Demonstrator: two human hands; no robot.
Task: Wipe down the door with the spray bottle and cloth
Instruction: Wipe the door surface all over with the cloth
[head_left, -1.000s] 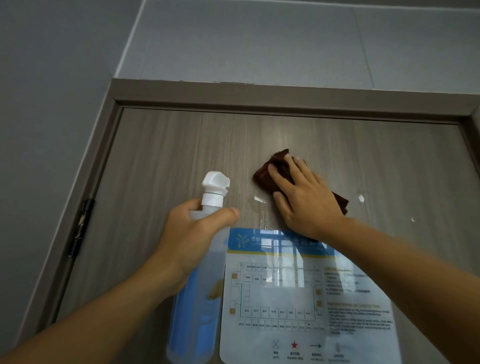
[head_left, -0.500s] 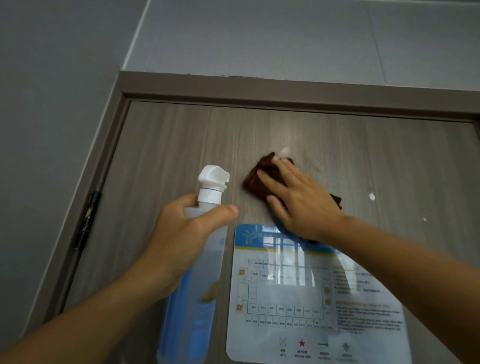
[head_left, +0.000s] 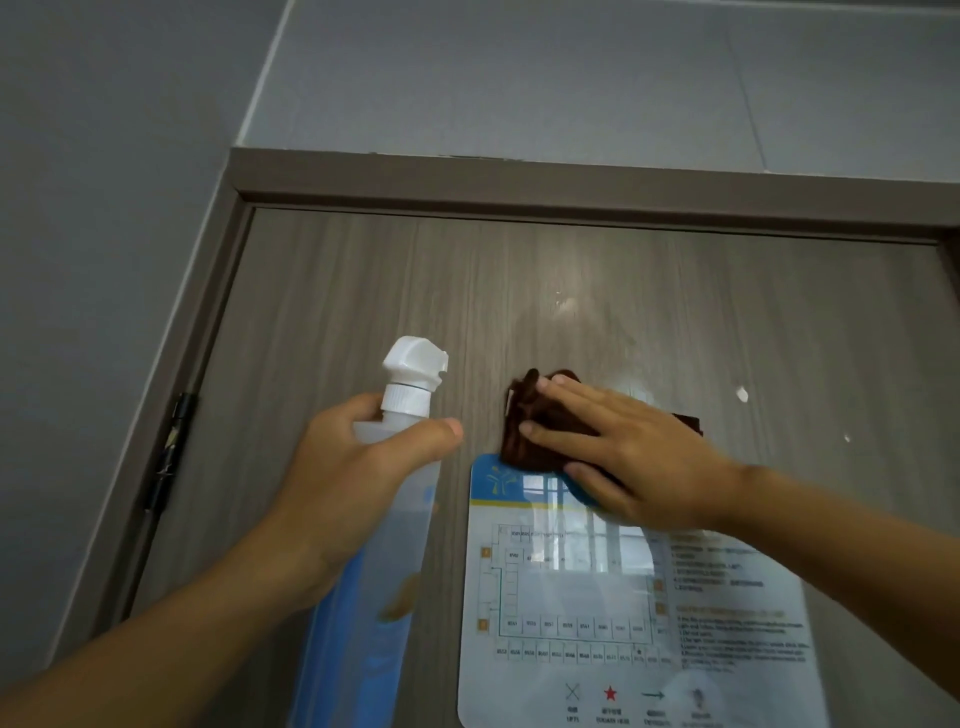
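Hinge (head_left: 171, 452) at far left, on the frame (head_left: 571, 189) edge. Door (head_left: 337, 291) fills the view, grey wood-grain, smooth and stiff; wet sheen near the upper middle, so expect the cloth to glide there.

Your left hand (head_left: 332, 483) holds the bottle (head_left: 374, 571) by its neck, fingers curled round, thumb across the front, just under the white nozzle (head_left: 415, 369). Bottle is clear plastic with blue liquid, looks well filled, so likely some weight; the neck hold is the right place, and the wall may be slick if wet.

Next right, the cloth (head_left: 535, 431), dark brown, soft and bunched, lies flat on the door just above the sign (head_left: 623, 597), touching its top edge. Your right hand (head_left: 634, 452) presses it with fingers spread straight, palm down. It will fold under pressure; keep the palm broad.

The sign is glossy and probably slippery. 2 white specks (head_left: 742, 395) sit on the door to the right, not yet wiped.
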